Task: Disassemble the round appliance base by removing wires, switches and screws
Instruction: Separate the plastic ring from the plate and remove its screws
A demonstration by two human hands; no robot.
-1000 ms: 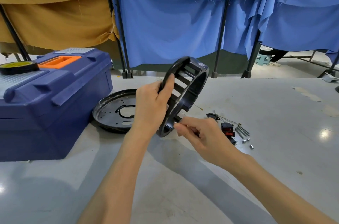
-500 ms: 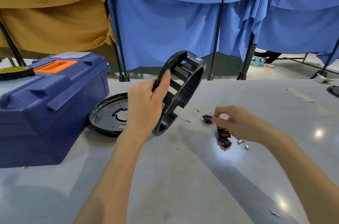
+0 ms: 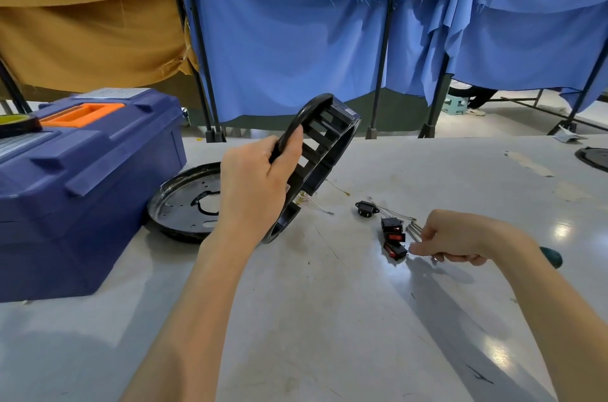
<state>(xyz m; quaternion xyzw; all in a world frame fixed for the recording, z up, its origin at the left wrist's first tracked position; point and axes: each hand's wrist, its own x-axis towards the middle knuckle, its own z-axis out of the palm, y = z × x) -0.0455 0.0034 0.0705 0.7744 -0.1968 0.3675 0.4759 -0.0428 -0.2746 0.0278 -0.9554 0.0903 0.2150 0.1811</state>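
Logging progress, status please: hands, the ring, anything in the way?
Left hand grips the black ring, tilted up. Right hand curled by the switches, grip unclear. Metal plate lies behind the ring.

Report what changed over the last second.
The right hand left the lower edge of the black ring and dropped rightward to the loose switches and screws; whether it pinches anything is unclear. The left hand still grips the ring. Plate and toolbox stayed put.
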